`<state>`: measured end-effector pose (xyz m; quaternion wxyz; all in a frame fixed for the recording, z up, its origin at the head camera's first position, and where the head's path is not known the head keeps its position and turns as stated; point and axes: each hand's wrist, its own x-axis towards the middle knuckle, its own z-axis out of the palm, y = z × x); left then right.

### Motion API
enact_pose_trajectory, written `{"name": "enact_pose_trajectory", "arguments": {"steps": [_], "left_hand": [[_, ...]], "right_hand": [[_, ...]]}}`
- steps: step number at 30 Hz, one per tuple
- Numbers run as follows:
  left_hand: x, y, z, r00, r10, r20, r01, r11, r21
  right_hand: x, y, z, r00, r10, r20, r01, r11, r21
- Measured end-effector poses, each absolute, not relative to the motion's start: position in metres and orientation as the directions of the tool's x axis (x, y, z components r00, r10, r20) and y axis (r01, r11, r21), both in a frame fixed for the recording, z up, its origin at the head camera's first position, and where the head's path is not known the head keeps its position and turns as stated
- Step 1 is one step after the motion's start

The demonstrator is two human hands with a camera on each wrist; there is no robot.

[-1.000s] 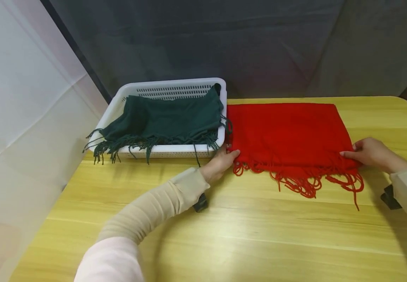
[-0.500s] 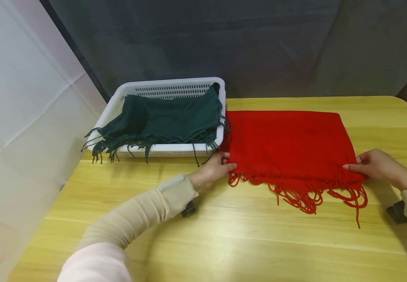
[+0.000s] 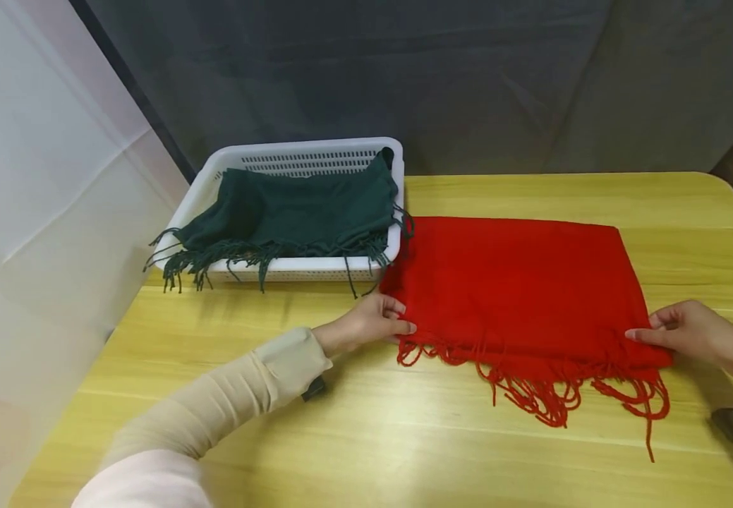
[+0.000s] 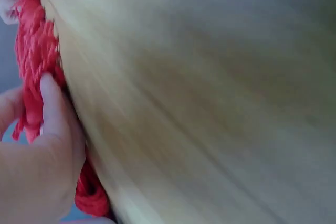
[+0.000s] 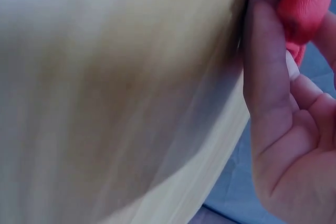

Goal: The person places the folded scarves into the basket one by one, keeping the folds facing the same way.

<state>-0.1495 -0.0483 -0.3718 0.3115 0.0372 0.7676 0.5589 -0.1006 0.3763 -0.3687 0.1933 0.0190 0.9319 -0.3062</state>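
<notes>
A folded red scarf (image 3: 518, 289) lies flat on the wooden table, its fringe spread along the near edge. My left hand (image 3: 366, 323) pinches its near left corner, thumb on top; in the left wrist view the red fabric (image 4: 32, 51) sits between thumb and fingers. At the near right corner, my right hand (image 3: 690, 337) pinches the scarf with the thumb over it. The right wrist view has a thick red fold (image 5: 304, 9) between that hand's fingers.
Left of the scarf stands a white plastic basket (image 3: 315, 264) holding a dark green fringed scarf (image 3: 303, 212), whose tassels hang over the front rim. A dark grey curtain (image 3: 404, 85) rises behind the wooden table (image 3: 442, 451). A white wall sheet is at the left.
Both hands have drawn the red scarf toward the near side of the table, slightly away from the back edge. The basket and green scarf stay in place.
</notes>
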Motion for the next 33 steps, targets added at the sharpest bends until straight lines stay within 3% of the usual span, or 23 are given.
{"name": "enact_pose_trajectory", "arguments": {"steps": [20,25,33], "left_hand": [[-0.105,-0.075,-0.369,-0.692,0.569,-0.443,-0.161,0.477,0.864],[-0.094,-0.083,-0.367,-0.669,0.587,-0.455,-0.129,0.511,0.850],[-0.079,-0.093,-0.366,-0.646,0.623,-0.440,-0.111,0.494,0.862]], "right_hand": [[-0.051,0.365,-0.383,-0.927,-0.257,-0.275,-0.018,0.760,-0.650],[-0.039,0.362,-0.386,-0.917,-0.335,-0.216,-0.110,0.734,-0.670],[-0.019,0.358,-0.389,-0.912,-0.335,-0.236,-0.086,0.720,-0.688]]}}
